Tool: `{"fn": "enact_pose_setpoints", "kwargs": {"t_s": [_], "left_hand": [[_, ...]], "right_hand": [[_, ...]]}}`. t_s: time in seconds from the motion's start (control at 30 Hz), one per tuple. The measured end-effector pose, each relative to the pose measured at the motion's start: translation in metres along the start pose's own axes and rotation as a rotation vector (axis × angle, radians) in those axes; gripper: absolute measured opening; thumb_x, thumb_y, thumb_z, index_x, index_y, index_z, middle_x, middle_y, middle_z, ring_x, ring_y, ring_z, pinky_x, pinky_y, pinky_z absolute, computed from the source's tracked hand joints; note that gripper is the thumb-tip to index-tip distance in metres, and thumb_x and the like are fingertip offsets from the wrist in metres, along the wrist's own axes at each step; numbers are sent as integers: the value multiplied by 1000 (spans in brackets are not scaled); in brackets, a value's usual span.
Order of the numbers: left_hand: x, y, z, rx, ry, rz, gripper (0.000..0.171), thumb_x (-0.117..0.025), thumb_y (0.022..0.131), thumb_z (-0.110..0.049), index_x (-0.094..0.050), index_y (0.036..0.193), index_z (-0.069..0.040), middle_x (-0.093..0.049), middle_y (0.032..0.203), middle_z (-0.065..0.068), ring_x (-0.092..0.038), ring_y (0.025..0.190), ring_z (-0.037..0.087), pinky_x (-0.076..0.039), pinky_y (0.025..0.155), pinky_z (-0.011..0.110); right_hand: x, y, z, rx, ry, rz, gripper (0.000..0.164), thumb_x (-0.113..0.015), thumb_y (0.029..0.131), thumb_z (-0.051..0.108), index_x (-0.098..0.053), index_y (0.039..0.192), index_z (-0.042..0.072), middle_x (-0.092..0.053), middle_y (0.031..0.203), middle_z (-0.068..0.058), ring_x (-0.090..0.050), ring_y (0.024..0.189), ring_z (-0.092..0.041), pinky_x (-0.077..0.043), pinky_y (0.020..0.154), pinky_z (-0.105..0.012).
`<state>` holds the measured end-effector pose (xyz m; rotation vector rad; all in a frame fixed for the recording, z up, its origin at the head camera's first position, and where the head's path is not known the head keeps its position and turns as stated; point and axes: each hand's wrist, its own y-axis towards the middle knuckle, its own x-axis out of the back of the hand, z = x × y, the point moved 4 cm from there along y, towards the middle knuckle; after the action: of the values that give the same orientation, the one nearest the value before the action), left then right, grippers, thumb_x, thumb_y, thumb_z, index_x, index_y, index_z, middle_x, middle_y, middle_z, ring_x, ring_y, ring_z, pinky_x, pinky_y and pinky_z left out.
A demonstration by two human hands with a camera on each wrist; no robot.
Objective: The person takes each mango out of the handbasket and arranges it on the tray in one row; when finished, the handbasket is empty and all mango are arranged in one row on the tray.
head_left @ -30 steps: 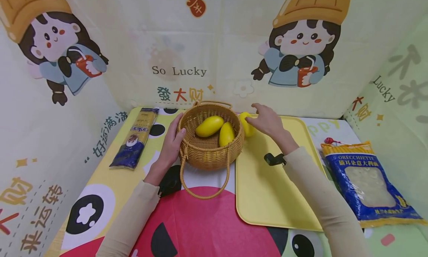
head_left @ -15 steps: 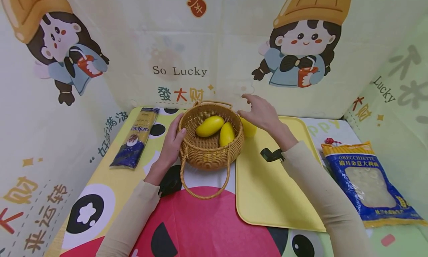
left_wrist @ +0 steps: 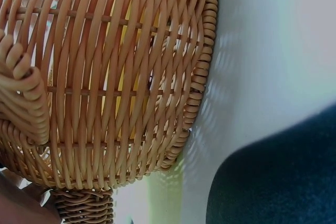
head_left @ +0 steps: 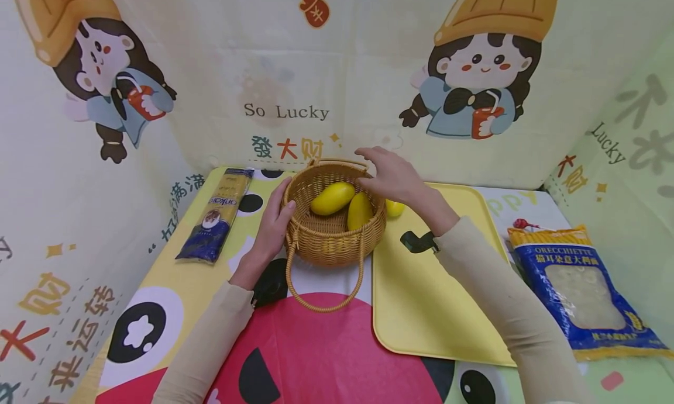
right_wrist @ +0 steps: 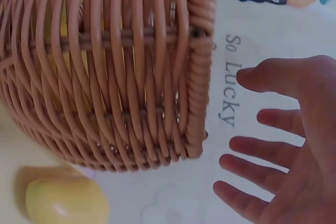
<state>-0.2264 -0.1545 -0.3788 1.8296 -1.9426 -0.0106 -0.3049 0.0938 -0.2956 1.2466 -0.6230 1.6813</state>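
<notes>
A round wicker basket (head_left: pixel 334 249) stands near the back wall, one handle folded toward the front. Two yellow mangoes, a left one (head_left: pixel 333 199) and a right one (head_left: pixel 360 211), lie inside it. My left hand (head_left: pixel 272 225) holds the basket's left side, its thumb at the rim; in the left wrist view only a bit of that hand (left_wrist: pixel 23 200) shows by the weave. Over the basket's right rim is my right hand (head_left: pixel 400 179), fingers spread and holding nothing. A third mango (right_wrist: pixel 65 203) lies outside the basket, partly hidden by my right hand in the head view.
A yellow tray (head_left: pixel 437 310) lies right of the basket. Farther right are a blue and yellow bag of orecchiette (head_left: pixel 581 293) and a red lollipop (head_left: pixel 521 223). A pasta packet (head_left: pixel 216 217) lies on the left. Printed cloth walls (head_left: pixel 363 59) close off the back and sides.
My right hand has moved left, from above the third mango to over the basket's right rim. My left hand, the basket and the mangoes inside have stayed in place.
</notes>
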Motion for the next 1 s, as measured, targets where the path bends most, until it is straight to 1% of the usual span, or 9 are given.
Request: {"fn": "enact_pose_setpoints", "kwargs": {"t_s": [0.23,0.33,0.47,0.63,0.7,0.77,0.87,0.93,1.0], "left_hand": [[1,1,1,-7,1,-2,58,-41,104,-21,-23,158,-9,-25,163,12,-29,149,31,-29,120,53],[2,1,2,-14,-3,1,57,-40,105,-21,-23,158,-8,-25,163,13,-29,149,31,-28,120,53],[2,1,3,-17,-13,6,57,-40,105,-20,-22,158,-8,-24,163,13,-28,149,31,-28,121,53],[4,2,3,-25,-10,5,57,-40,105,-20,-23,158,-8,-24,163,13,-28,149,31,-27,121,53],[3,5,13,-29,-8,-9,57,-41,105,-23,-24,159,-14,-26,163,8,-29,149,28,-28,121,53],[1,7,22,-23,-12,-16,57,-41,105,-26,-24,159,-19,-26,163,4,-29,149,26,-28,121,52],[-1,8,25,-5,-15,-16,57,-41,105,-27,-23,159,-21,-25,164,2,-28,149,26,-27,121,53],[-1,5,14,8,-12,-1,58,-41,105,-24,-22,159,-16,-24,164,6,-28,149,29,-27,121,53],[0,2,4,13,-3,8,59,-41,104,-22,-22,159,-13,-24,164,9,-28,149,30,-28,120,54]], "right_hand": [[-18,6,16,124,-71,80,63,-68,90,31,-46,148,19,-55,140,-7,-56,118,-26,-50,98,-46],[-26,8,20,167,-112,99,63,-68,89,27,-47,148,18,-54,143,-7,-55,124,-27,-49,100,-47],[-34,10,23,204,-187,95,62,-68,88,25,-49,146,16,-52,147,-9,-52,132,-31,-47,105,-49],[-39,10,25,254,-255,57,58,-68,88,24,-53,143,14,-57,141,-10,-53,129,-30,-43,108,-49],[-40,11,26,274,-253,47,57,-69,87,23,-55,142,13,-58,139,-10,-53,129,-30,-41,110,-49],[-41,11,28,291,-231,52,57,-70,87,21,-56,141,13,-59,138,-10,-54,128,-30,-42,110,-48],[-46,14,30,291,-176,102,57,-70,87,20,-55,142,14,-57,141,-9,-54,129,-30,-44,110,-47],[-50,16,30,280,-133,147,58,-69,88,19,-53,143,16,-55,143,-8,-53,130,-28,-45,109,-46],[-53,19,29,265,-111,191,58,-68,89,19,-52,144,16,-53,146,-8,-52,133,-28,-44,110,-47]]}}
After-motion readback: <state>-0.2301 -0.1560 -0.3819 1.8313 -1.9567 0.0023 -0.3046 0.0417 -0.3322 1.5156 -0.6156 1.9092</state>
